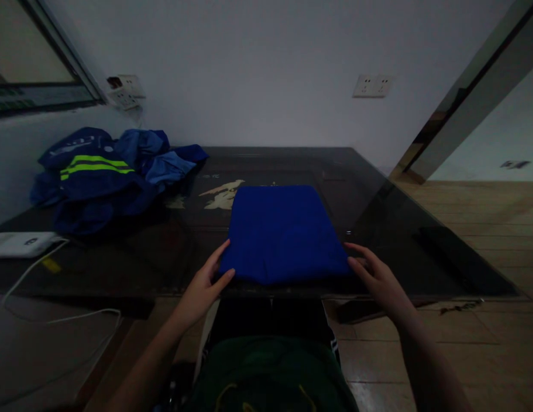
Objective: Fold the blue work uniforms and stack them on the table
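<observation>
A folded blue cloth [283, 234] lies flat on the dark, glossy table [184, 269], close to its front edge. At the cloth's lower left corner is my left hand [208, 280], its thumb and fingers apart and its fingertips touching the edge. My right hand [373, 272] is at the lower right corner, thumb and fingers apart, the tips beside or against the cloth. Neither hand is closed round the fabric.
Crumpled dark blue clothing [98, 177] with yellow-green stripes is heaped at the back left. A white device [21, 244] with a cable lies at the left edge. A dark flat object [453, 257] rests on the right. Sockets [372, 86] are on the wall.
</observation>
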The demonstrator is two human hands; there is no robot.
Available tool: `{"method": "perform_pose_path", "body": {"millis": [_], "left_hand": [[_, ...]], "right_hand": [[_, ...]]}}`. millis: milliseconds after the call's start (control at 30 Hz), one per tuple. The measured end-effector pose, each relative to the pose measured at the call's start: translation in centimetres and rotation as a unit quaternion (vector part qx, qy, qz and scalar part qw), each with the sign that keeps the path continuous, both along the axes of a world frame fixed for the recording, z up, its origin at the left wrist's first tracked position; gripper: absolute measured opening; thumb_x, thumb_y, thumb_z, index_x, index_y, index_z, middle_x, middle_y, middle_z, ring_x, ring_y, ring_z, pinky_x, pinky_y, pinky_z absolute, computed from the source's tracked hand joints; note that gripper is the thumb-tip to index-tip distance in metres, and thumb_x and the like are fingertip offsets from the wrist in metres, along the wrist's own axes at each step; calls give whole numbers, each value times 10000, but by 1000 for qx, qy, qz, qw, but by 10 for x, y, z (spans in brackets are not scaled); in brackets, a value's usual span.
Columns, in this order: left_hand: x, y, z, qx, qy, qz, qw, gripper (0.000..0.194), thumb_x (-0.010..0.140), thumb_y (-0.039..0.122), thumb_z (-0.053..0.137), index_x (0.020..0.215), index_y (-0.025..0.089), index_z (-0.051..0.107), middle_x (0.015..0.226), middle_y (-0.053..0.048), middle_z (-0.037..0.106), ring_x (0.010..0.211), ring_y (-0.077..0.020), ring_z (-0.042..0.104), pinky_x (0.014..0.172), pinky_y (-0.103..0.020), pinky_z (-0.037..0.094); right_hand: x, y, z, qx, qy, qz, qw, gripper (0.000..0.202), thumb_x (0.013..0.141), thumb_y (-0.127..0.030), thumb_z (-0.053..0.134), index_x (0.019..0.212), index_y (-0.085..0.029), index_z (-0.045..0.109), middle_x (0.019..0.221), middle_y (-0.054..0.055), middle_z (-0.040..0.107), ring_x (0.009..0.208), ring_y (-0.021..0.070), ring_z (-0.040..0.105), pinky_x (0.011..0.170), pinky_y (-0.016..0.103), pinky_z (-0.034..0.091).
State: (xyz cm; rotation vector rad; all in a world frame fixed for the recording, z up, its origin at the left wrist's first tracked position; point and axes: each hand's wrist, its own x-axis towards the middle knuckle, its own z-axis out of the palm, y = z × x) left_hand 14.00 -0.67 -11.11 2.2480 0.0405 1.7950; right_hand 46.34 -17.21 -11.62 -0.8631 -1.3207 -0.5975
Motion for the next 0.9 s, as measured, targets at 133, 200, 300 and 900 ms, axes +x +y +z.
{"method": "perform_pose_path", "body": {"millis": [133, 200, 300, 900], "left_hand": [[3, 4, -8, -1, -41, 5, 999, 711, 796, 546, 559, 1396, 195, 410, 1405, -116, 499, 1205, -259, 556, 1022, -403, 445], [7, 6, -10, 10, -77, 17, 997, 641, 796, 529, 568, 1340, 202, 477, 1383, -108, 518, 1205, -253, 551, 1019, -387, 441], [12, 6, -14, 22, -123, 57, 991, 517, 819, 498, 548, 1249, 211, 561, 1212, -83, 624, 1104, -231, 598, 928, -340, 482], [8, 19, -17, 117, -47, 343, 931, 337, 848, 258, 429, 1111, 229, 639, 729, -14, 583, 722, -193, 590, 734, -319, 462]], "right_hand": [[-6, 6, -4, 61, 15, -13, 998, 412, 785, -466, 578, 1115, -222, 608, 688, -1, 592, 627, 163, 563, 580, 273, 456], [-10, 9, -4, 89, 23, -23, 995, 395, 775, -465, 588, 1081, -217, 624, 648, -20, 530, 587, 147, 516, 565, 262, 432], [-11, 17, -3, 119, 30, -68, 990, 370, 773, -485, 577, 1011, -209, 639, 586, -42, 415, 540, 141, 444, 535, 260, 391], [-4, 31, -20, 77, -15, -401, 913, 338, 869, -224, 383, 1150, -228, 570, 790, 82, 629, 764, 265, 567, 648, 362, 416]]}}
